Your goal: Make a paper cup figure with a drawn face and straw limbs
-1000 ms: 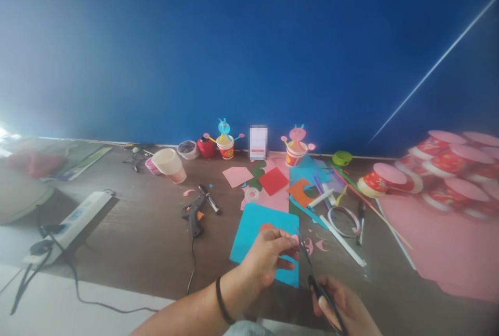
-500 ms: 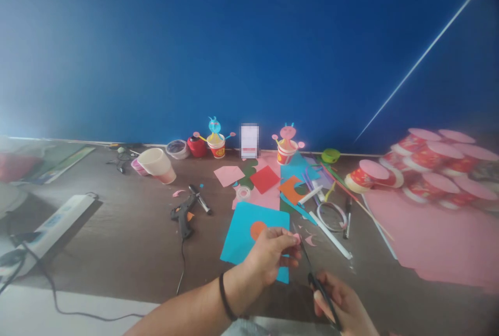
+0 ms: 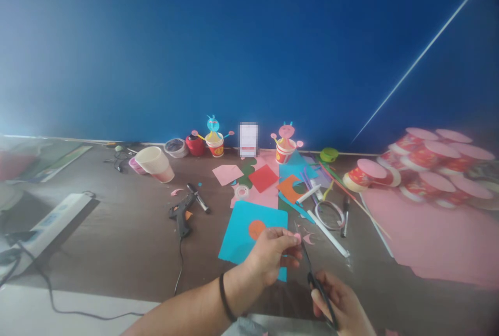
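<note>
At our brown table (image 3: 136, 253), we seem to be trimming: left hand (image 3: 268, 255) pinches pink paper (image 3: 297, 237), right hand (image 3: 337, 297) grips scissors (image 3: 311, 279); next cut probably needs careful turning.

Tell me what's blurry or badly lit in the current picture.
In the head view, pale haze washes the left edge and the power strip looks smeared; also in the head view, the stacked paper cups at right look soft, while the left hand is clearer.

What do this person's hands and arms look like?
The left hand and right hand are ungloved. A narrow dark band circles the left forearm near the wrist, with no sleeve showing. The visible bit of right arm shows no band or sleeve.
</note>
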A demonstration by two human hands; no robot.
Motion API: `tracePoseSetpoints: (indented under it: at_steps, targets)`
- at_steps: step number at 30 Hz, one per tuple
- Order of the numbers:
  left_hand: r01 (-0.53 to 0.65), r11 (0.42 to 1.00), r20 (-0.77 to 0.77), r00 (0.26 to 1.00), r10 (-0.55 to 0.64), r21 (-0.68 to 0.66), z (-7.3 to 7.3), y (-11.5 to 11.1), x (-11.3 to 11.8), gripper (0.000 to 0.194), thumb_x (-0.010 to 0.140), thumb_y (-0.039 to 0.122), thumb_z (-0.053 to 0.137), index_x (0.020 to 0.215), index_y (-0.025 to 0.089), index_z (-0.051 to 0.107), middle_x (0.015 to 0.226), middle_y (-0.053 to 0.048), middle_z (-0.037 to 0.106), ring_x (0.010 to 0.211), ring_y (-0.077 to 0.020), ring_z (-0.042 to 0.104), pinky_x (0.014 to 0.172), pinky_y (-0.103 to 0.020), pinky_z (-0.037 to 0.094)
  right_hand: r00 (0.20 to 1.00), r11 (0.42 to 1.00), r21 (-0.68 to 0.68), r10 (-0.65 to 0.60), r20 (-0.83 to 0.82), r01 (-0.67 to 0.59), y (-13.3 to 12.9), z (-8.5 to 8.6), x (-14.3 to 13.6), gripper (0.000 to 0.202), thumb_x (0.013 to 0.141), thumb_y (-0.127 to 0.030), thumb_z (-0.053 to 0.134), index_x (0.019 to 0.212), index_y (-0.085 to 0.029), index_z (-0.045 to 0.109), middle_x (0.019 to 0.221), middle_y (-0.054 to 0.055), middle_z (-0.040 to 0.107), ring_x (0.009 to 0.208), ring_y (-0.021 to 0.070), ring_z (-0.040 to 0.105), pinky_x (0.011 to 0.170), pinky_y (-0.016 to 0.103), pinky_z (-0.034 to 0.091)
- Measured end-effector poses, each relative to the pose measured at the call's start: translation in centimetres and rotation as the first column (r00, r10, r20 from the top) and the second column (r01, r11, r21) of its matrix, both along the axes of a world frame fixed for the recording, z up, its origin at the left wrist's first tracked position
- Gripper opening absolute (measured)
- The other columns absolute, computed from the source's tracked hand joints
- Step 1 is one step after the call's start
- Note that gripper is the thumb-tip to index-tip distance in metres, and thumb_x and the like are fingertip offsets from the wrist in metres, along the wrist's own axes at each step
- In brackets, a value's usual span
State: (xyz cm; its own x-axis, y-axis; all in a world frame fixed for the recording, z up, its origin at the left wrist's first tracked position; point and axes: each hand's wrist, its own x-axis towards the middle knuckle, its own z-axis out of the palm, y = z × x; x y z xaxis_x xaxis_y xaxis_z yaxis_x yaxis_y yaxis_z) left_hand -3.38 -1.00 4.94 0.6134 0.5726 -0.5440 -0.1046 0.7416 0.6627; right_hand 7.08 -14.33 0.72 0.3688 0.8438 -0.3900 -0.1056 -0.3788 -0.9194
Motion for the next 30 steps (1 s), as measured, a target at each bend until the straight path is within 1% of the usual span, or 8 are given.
tracePoseSetpoints:
  at_steps: [4,8,15,20,26,30]
  targets:
    - [0.008,1.000,0.010,1.000,-0.008,0.001,-0.17,-0.15,-0.09,0.029,0.060,0.031,0.074,0.067,0.014,0.052,0.065,-0.002,0.060,0.052,-0.0100,0.057,0.043,-0.019,0.042,1.000,1.000,-0.017,-0.026,0.006,0.026,-0.09,-0.23,0.08,0.048,0.058,-0.064,0.068,0.062,-0.020,0.047,0.047,-0.006,0.043,0.043,0.0088,0.039,0.045,0.022,0.031]
    - [0.001,1.000,0.009,1.000,-0.001,0.002,0.00,-0.17,-0.16,0.029,0.059,0.032,0.075,0.067,0.014,0.053,0.066,-0.002,0.060,0.053,-0.0103,0.057,0.044,-0.019,0.042,0.999,0.999,-0.019,-0.043,0.017,0.043,-0.12,-0.28,0.18,0.042,0.059,-0.056,0.070,0.062,-0.020,0.048,0.049,-0.007,0.041,0.044,0.0086,0.039,0.046,0.022,0.031]
    - [0.010,1.000,0.006,1.000,-0.010,0.010,0.48,-0.20,-0.13,0.033,0.057,0.035,0.076,0.070,0.014,0.054,0.064,-0.001,0.059,0.053,-0.0105,0.056,0.044,-0.020,0.041,0.998,0.998,-0.022,-0.051,0.046,0.052,-0.41,-0.61,0.19,0.042,0.061,-0.057,0.068,0.061,-0.020,0.047,0.050,-0.007,0.038,0.046,0.0093,0.039,0.047,0.022,0.031]
    - [0.007,1.000,0.010,1.000,-0.008,0.026,0.31,-0.30,-0.04,0.035,0.058,0.039,0.076,0.070,0.014,0.054,0.063,-0.001,0.058,0.053,-0.0106,0.055,0.044,-0.020,0.041,0.996,0.997,-0.029,-0.070,0.062,0.072,-0.43,-0.43,-0.05,0.044,0.059,-0.060,0.068,0.062,-0.021,0.046,0.052,-0.008,0.036,0.046,0.0095,0.038,0.046,0.022,0.032]
    - [0.006,1.000,0.016,1.000,-0.006,0.003,-0.09,-0.31,0.02,0.032,0.060,0.036,0.074,0.070,0.014,0.054,0.064,-0.001,0.058,0.052,-0.0098,0.055,0.044,-0.020,0.042,0.995,0.997,-0.046,-0.051,0.090,0.056,-0.32,0.23,-0.22,0.044,0.059,-0.059,0.068,0.061,-0.022,0.045,0.050,-0.007,0.038,0.045,0.0104,0.040,0.046,0.022,0.034]
    - [0.002,1.000,0.007,1.000,-0.002,-0.007,-0.12,-0.27,0.13,0.029,0.060,0.034,0.073,0.070,0.014,0.054,0.063,-0.001,0.058,0.050,-0.0099,0.054,0.044,-0.020,0.042,0.994,0.998,-0.050,-0.029,0.106,0.035,-0.41,0.11,-0.12,0.041,0.061,-0.057,0.067,0.059,-0.022,0.044,0.048,-0.007,0.039,0.045,0.0104,0.041,0.046,0.022,0.034]
